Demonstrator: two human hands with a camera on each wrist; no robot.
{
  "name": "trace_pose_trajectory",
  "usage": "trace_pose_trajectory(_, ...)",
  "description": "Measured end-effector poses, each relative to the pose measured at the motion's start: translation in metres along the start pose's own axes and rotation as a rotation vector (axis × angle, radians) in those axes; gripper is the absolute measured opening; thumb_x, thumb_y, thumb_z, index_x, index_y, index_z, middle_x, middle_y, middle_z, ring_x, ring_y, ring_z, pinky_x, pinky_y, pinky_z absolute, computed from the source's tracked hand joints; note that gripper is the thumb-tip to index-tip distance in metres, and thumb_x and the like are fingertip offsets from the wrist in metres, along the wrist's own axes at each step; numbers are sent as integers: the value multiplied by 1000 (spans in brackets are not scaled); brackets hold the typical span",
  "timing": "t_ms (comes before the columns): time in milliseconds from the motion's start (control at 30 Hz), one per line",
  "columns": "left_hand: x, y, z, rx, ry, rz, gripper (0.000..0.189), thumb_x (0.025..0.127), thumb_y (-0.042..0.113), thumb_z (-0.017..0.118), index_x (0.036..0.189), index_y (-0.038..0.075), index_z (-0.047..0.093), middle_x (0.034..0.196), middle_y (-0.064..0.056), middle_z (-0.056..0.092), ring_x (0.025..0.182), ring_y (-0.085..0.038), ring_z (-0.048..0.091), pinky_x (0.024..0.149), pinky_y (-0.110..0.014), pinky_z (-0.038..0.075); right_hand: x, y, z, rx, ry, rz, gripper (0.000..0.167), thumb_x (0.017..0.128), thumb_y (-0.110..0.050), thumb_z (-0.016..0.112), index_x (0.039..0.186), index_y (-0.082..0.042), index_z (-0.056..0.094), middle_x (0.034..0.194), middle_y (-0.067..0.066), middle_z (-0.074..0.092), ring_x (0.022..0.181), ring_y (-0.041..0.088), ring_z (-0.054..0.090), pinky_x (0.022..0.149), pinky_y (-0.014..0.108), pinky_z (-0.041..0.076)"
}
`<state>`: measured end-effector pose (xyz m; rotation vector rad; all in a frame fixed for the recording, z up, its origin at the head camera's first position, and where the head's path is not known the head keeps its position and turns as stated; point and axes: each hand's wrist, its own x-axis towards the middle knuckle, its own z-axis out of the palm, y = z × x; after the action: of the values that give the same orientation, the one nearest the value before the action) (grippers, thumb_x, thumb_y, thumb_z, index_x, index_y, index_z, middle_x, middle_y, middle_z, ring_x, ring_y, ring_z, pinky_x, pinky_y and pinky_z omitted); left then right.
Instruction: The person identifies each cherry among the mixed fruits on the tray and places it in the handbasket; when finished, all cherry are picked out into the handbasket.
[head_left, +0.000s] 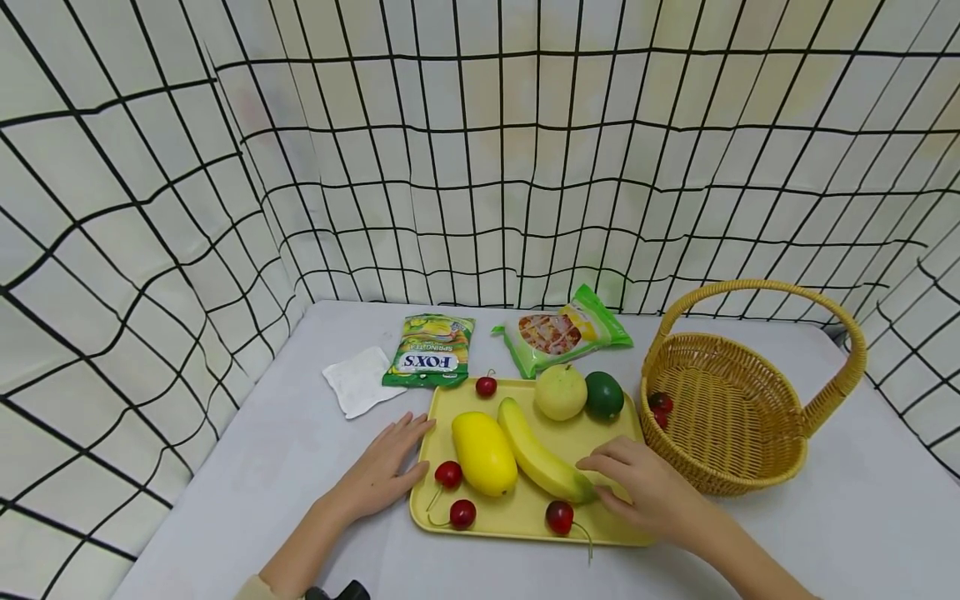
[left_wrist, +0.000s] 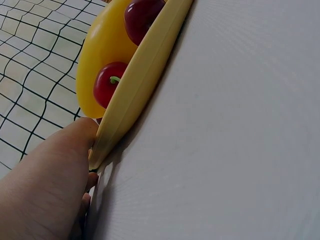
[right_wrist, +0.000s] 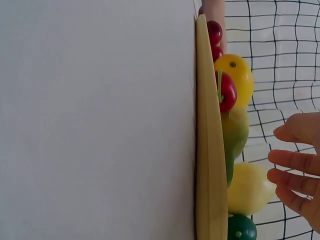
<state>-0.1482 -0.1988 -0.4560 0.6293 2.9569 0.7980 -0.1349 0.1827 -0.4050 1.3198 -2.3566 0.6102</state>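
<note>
My left hand (head_left: 385,469) rests at the left edge of a yellow tray (head_left: 525,529), its fingers fairly straight and the thumb at the rim. Close to it on the tray lie two red cherries (head_left: 448,475) and an oval yellow fruit (head_left: 484,454). My right hand (head_left: 637,492) hovers over the tray's right side, fingers spread and holding nothing in the right wrist view. Its fingertips are near the lower end of a banana (head_left: 540,454). A darker cherry with a stem (head_left: 559,517) sits at the front rim.
At the tray's back are another cherry (head_left: 486,386), a round pale-yellow fruit (head_left: 561,392) and a dark green fruit (head_left: 603,395). Behind stand a Fox's candy bag (head_left: 431,350), a green snack bag (head_left: 551,333) and a white packet (head_left: 362,382). A wicker basket (head_left: 735,417) holding cherries stands right.
</note>
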Motion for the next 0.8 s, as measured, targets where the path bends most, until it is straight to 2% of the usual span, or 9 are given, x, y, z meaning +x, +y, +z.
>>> trace_pose_trajectory(200, 0, 1, 0, -4, -2, -5, 57, 91, 34, 53, 141, 13, 36, 146, -7, 31, 137, -24, 17, 111, -43, 12, 0, -7, 9, 4, -46, -22, 31, 70, -10, 72, 100, -16, 65, 93, -9, 58, 84, 6, 54, 72, 22, 49)
trace_pose_trajectory(367, 0, 2, -1, -4, -3, -8, 57, 90, 34, 53, 141, 14, 36, 146, -6, 32, 137, -24, 18, 111, -44, 12, 0, -11, 13, 23, -98, 5, 29, 72, -13, 72, 99, -20, 65, 92, -11, 58, 82, 3, 54, 71, 20, 49)
trace_pose_trajectory(800, 0, 1, 0, -3, 2, 1, 56, 91, 34, 53, 141, 13, 37, 146, -6, 32, 137, -24, 18, 111, -43, 13, 0, -17, 17, 29, -63, -38, 30, 71, -11, 74, 98, -17, 66, 87, -11, 56, 73, -1, 49, 65, 9, 42)
